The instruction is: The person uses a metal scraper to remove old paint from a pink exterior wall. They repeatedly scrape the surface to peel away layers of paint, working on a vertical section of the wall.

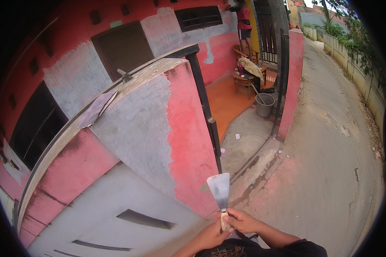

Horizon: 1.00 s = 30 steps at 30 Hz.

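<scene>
A putty knife (219,189) with a broad metal blade and a pale handle points up and away from me. My left hand (214,233) grips the handle from the left, low down. From the right, my right hand (241,220) holds the same handle near the blade's neck, its thumb lying across it. Just beyond the blade rises a wall pillar (148,135), its face part bare grey and part red paint with a ragged border. Folded sandpaper (97,109), or a similar sheet, rests on the wall's top edge.
A metal gate frame (206,102) stands beside the pillar. Past it, a person (244,25) stands on a wooden chair (241,50) at the house wall. A grey bucket (265,106) with a stick sits near a small table (244,80). A concrete lane (328,167) runs along the right.
</scene>
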{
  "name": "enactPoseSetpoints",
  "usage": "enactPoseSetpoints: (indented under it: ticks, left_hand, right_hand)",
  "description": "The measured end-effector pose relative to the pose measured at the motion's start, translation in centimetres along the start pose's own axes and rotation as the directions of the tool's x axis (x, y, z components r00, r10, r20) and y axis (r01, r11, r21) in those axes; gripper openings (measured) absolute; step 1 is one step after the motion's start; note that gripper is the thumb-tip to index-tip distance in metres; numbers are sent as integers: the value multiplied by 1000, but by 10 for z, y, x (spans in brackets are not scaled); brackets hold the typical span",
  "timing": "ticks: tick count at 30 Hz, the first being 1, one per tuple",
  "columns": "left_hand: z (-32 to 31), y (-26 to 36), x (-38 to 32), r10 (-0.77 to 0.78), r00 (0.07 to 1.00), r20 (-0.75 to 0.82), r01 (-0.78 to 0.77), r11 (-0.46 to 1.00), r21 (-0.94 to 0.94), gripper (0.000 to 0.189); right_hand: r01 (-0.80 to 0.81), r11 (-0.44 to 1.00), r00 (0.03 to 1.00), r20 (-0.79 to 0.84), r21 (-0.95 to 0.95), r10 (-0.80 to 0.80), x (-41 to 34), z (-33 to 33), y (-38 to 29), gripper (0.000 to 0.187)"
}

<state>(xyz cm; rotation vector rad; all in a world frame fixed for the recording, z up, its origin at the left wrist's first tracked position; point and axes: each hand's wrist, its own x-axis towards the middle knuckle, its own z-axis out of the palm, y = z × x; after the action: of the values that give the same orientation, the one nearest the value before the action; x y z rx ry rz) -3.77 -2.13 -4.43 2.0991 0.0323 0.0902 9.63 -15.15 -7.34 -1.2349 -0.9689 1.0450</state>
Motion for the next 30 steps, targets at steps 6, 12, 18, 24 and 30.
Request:
enactPoseSetpoints:
  ticks: [6, 12, 18, 24, 30]
  left_hand:
    - [-79, 70, 22, -145, 944, 295, 68, 965, 255, 38]
    - [-125, 61, 54, 106, 982, -154, -105, 994, 13, 37]
    - [-145, 77, 86, 173, 984, 37, -173, 985, 8, 38]
    - [-186, 133, 119, 373, 890, -261, -366, 928, 74, 23]
    - [-173, 196, 180, 808, 558, 187, -687, 323, 651, 19]
  right_hand:
    - [273, 954, 877, -439, 124, -194, -3, 25, -42, 27]
    - [230, 936, 949, -276, 266, -155, -27, 19, -35, 26]
    - [174, 972, 965, -225, 160, -136, -27, -15, -47, 26]
    - [473, 803, 860, -389, 363, -331, 10, -48, -67, 32]
    - [639, 766, 764, -170, 69, -622, 85, -69, -118, 32]
